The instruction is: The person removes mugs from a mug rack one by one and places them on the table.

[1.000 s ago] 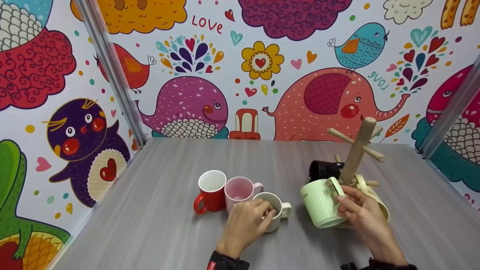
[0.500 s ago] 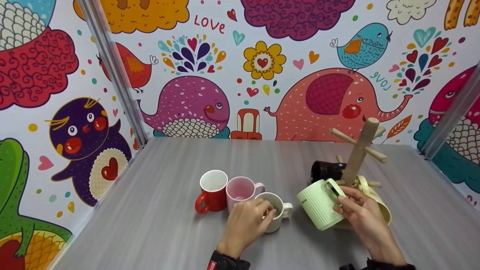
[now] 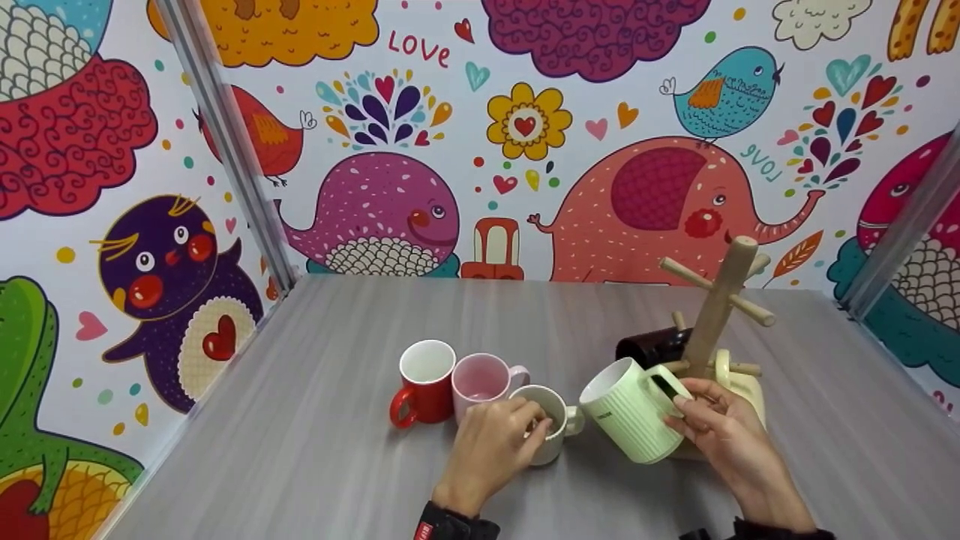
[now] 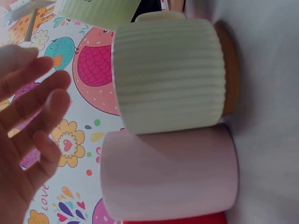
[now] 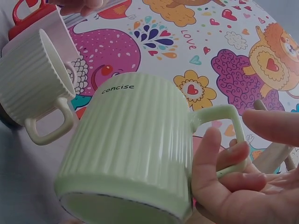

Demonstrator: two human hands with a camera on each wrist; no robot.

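At the left of the row, just left of centre in the head view, a red mug [image 3: 421, 384] stands upright on the grey table [image 3: 300, 420], touching a pink mug [image 3: 481, 382] to its right. Next comes a cream ribbed mug [image 3: 553, 420], handle pointing right. The left hand [image 3: 491, 450] rests over its near rim; its fingers look loosely curled there, though the wrist view shows them fairly straight, so the hold seems light at best. Right of centre, the right hand [image 3: 724, 435] grips the handle of a pale green ribbed mug [image 3: 628, 416], fingers hooked through the loop, the mug tilted and lifted off the table. Behind it stands a wooden mug tree [image 3: 716, 307] with a dark mug [image 3: 649, 346] hanging low.
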